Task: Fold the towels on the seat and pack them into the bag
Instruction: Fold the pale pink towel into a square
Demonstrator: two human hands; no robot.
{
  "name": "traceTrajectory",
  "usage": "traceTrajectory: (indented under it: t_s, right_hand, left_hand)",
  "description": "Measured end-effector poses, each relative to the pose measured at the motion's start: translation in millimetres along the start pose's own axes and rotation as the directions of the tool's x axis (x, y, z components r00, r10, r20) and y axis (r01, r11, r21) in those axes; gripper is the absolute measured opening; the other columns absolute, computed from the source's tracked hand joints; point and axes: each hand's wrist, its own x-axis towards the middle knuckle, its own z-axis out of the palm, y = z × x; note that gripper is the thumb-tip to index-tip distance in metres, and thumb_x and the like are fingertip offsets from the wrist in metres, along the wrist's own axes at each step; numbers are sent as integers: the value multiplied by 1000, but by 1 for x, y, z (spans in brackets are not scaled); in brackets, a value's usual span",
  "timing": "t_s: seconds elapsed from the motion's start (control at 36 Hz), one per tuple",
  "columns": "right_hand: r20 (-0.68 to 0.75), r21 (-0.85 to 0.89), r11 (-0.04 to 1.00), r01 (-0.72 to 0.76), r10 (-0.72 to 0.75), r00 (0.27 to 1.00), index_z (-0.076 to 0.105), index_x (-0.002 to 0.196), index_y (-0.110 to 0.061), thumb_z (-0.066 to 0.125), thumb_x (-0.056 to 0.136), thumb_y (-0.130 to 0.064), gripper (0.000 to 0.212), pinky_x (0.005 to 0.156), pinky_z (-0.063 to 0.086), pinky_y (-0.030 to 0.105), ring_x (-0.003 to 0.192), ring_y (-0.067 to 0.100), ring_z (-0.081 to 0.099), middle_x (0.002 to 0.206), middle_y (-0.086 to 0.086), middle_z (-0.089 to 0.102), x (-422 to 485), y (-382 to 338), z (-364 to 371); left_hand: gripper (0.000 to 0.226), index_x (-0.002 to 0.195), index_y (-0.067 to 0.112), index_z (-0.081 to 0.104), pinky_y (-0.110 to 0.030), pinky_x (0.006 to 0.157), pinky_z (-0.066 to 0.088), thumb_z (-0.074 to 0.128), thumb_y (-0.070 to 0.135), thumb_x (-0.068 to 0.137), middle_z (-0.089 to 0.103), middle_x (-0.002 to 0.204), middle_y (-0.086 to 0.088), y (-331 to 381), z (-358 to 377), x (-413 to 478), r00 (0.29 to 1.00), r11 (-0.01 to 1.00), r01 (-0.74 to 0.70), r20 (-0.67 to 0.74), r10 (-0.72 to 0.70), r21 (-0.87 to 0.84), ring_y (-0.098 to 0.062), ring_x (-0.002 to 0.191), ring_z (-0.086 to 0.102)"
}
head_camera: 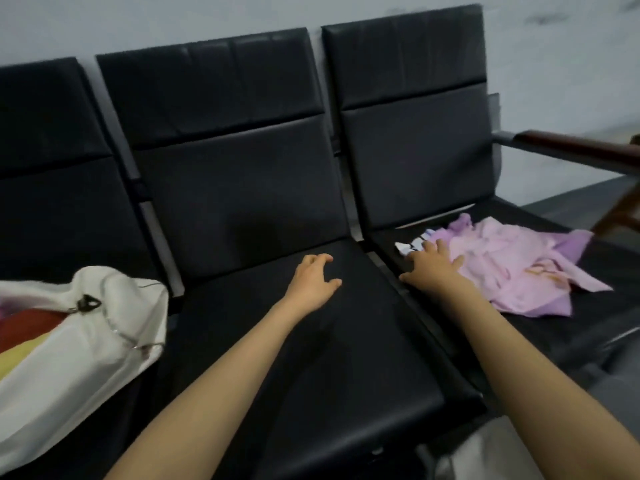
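Observation:
A crumpled heap of pink and purple towels (pixel 512 268) lies on the right-hand black seat (pixel 588 327), with a white and blue cloth (pixel 414 245) showing at its left edge. My right hand (pixel 431 268) rests with spread fingers on the left edge of the heap. Over the middle seat (pixel 311 358) my left hand (pixel 313 280) hovers with loosely curled fingers, holding nothing. A white fabric bag (pixel 86 341) sits on the left seat, open, with red and yellow cloth (pixel 24 330) inside.
Three black padded seats stand in a row against a pale wall. A wooden armrest (pixel 581 150) bounds the right seat. A black zip pull (pixel 85 303) hangs at the bag's mouth. Grey floor shows at the far right.

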Motion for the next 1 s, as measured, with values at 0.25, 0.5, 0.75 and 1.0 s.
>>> traceTrajectory:
  t_s: [0.25,0.5,0.75,1.0]
  right_hand:
    - [50,44,969,-242,239,970,33,147,-22,49,96,-39,56,112,6,63,146,34,-6,158,10,9,30,96,2]
    - [-20,224,900,-374,388,922,25,141,-10,43,93,-9,51,99,35,45,125,38,36,138,18,34,30,145,27]
    - [-54,309,858,-411,447,893,43,123,-4,48,94,-13,30,96,38,43,120,36,42,129,17,43,39,162,38]
    - [-280,513,818,-260,446,850,45,124,-6,40,98,-13,27,87,39,40,112,36,47,125,19,46,44,160,21]
  left_hand:
    - [55,145,16,40,-34,114,23,57,33,94,22,155,-6,63,91,55,969,986,-132,223,106,103,-24,143,21]
    - [47,137,11,51,-31,109,32,58,26,92,45,142,-8,121,167,92,920,959,-283,286,267,18,-24,132,41]
    - [23,108,13,70,-36,93,38,57,25,92,58,120,-6,143,217,105,913,899,-378,253,321,222,-26,118,44]
    - [39,126,15,54,-40,100,39,62,23,89,58,124,-6,141,221,106,926,930,-367,89,368,-21,-25,117,50]
